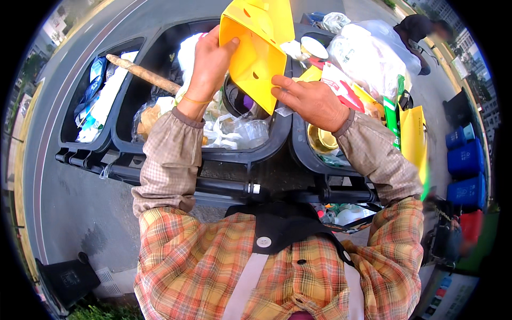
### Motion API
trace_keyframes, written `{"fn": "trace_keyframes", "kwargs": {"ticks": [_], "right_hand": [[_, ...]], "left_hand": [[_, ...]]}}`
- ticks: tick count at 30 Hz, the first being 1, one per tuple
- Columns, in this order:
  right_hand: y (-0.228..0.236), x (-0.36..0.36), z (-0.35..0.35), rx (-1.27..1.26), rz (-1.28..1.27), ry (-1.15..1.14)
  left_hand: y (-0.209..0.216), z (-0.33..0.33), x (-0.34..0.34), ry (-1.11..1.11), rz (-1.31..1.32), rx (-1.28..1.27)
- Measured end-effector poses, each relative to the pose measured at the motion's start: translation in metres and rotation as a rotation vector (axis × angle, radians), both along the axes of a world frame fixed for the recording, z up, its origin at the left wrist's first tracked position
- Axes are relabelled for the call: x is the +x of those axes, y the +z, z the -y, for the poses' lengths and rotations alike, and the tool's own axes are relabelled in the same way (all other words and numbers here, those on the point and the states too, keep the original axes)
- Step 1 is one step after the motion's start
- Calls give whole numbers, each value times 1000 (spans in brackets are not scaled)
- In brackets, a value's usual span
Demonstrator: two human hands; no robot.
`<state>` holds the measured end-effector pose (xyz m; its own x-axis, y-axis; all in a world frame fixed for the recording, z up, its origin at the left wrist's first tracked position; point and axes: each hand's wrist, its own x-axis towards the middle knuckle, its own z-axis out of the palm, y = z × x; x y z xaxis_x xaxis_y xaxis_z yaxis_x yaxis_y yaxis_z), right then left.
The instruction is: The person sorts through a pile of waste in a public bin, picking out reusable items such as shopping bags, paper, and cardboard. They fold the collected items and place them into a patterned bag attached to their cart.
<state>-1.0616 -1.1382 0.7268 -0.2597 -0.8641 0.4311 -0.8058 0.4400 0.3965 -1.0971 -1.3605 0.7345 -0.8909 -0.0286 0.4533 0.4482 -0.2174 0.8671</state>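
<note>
A yellow cardboard box [257, 58], opened out with holes in its panels, is held up above the middle waste bin [278, 137]. My left hand [207, 66] grips its left side, thumb on the inner face. My right hand [317, 104] pinches the box's lower right edge between closed fingers. Beneath the box, clear plastic cups [250, 130], crumpled white bags and a dark round container [233, 98] lie in the bin. A wooden stick [144, 73] slants across the bin's left rim, its near end passing behind my left wrist.
A left bin [68, 120] holds paper and blue wrappers. The right bin [305, 154] is heaped with a large white plastic bag [362, 53], a gold tin [321, 140] and a yellow bag [413, 136]. Blue bins [465, 160] stand far right. A person [415, 34] is at upper right.
</note>
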Motion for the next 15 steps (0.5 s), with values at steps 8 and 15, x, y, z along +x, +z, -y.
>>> {"fn": "trace_keyframes", "kwargs": {"ticks": [8,15], "right_hand": [[52,26,-11,-1009,1111,356],[11,6,7,-1068,528,39]], "left_hand": [[-5,-27,-4,-15,-21,110],[27,-63,20,-617,192,513]]}}
